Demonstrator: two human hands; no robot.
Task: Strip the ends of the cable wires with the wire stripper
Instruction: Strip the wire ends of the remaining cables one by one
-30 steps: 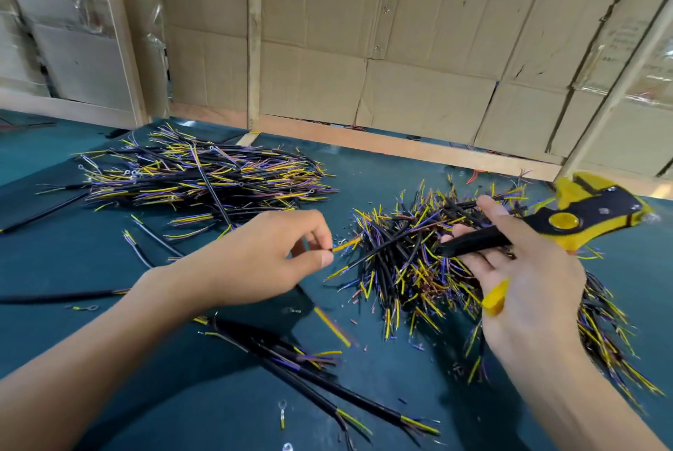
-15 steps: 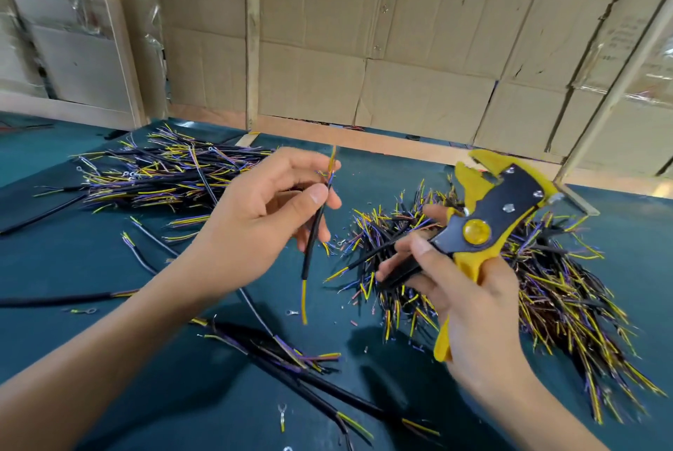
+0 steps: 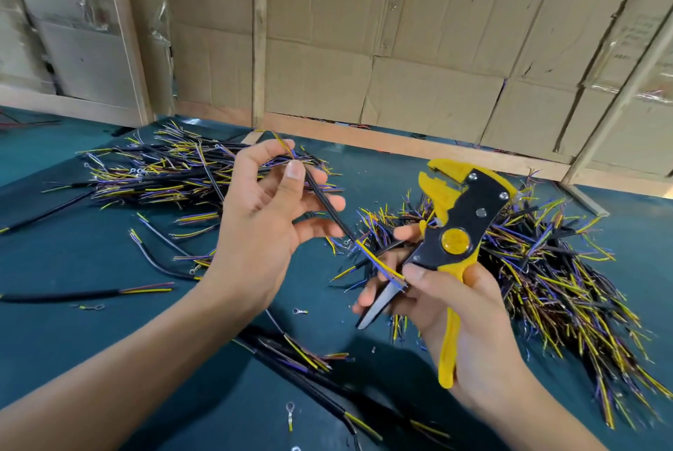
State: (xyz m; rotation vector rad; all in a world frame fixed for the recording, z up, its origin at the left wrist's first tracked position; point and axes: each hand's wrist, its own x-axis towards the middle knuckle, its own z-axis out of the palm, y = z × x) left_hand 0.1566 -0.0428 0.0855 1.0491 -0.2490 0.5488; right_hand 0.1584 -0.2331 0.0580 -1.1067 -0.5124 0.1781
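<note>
The table (image 3: 65, 268) spreads under both hands, with one heap of cut cables (image 3: 171, 173) beyond the left hand and another heap (image 3: 546, 268) behind the right, likely done and undone lots kept apart; the right hand (image 3: 462, 308) is clamped on the wire stripper (image 3: 455, 232), head up; the left hand (image 3: 262, 221) pinches one cable (image 3: 327, 206), slanted so its loose wire ends (image 3: 382, 266) reach the right fingers, probably for sorting before stripping.

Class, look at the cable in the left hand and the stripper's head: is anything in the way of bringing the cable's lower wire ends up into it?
Nothing visible blocks it. The cable hangs free from the left hand; its wire ends lie near the right hand, below the stripper head, with open air between.
</note>
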